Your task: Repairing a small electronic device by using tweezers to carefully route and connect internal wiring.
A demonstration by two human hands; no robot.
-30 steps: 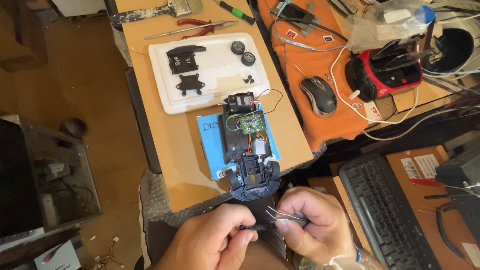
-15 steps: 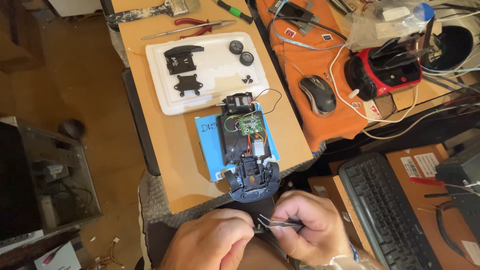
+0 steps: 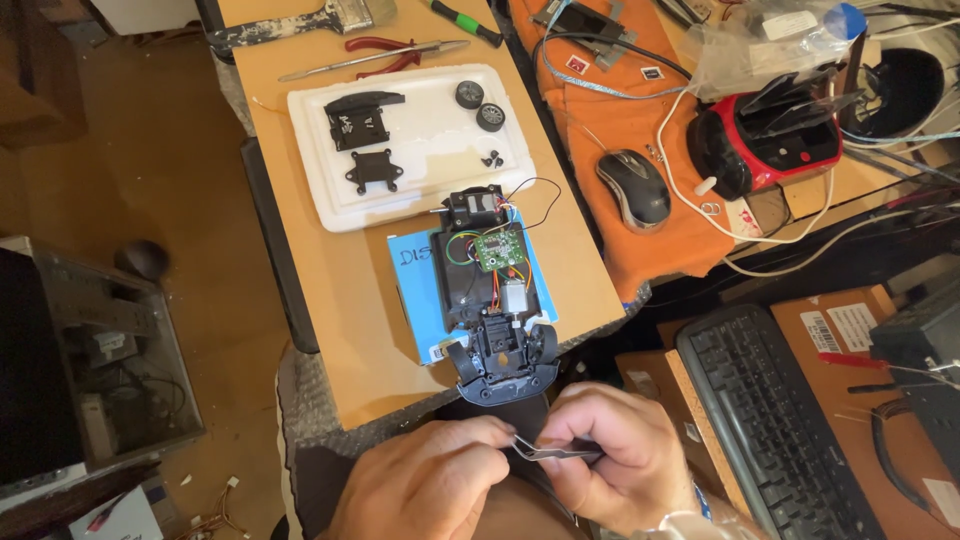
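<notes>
Tabletop (image 3: 330, 330): a tan board in front of you, carrying most of the parts; a second surface under an orange cloth (image 3: 600, 130) lies to your right.
Keyboard (image 3: 770, 420): dark, low on your right, well apart from your hands.
White tray (image 3: 420, 195): foam, at the far half of the tabletop; on it lie two flat black plastic parts (image 3: 360, 120) and two small black wheels (image 3: 480, 105).
Toy car chassis (image 3: 495, 300): black and open, resting on a blue card (image 3: 415, 290) just beyond your hands (its green circuit board (image 3: 497, 250) and thin coloured wires face up); its rounded end points toward you and hangs at the tabletop's near edge.
Red device (image 3: 765, 145): on the right surface, with white and black cables around it.
Mouse (image 3: 634, 188): grey, on the orange cloth, beside the red device.
Paintbrush (image 3: 300, 22): at the far edge, near red-handled pliers (image 3: 385, 52) and a green-handled screwdriver (image 3: 462, 20).
Right hand (image 3: 610, 450): your grip is closed on the metal tweezers, thumb and fingers pinching the body.
Left hand (image 3: 430, 485): fingertips curl in to the tweezers' tip and touch it; whether they pinch anything tiny there, you cannot tell.
Metal tweezers (image 3: 555, 452): slim, silvery, lying crosswise between your two hands, just below the chassis and off the tabletop's near edge.
</notes>
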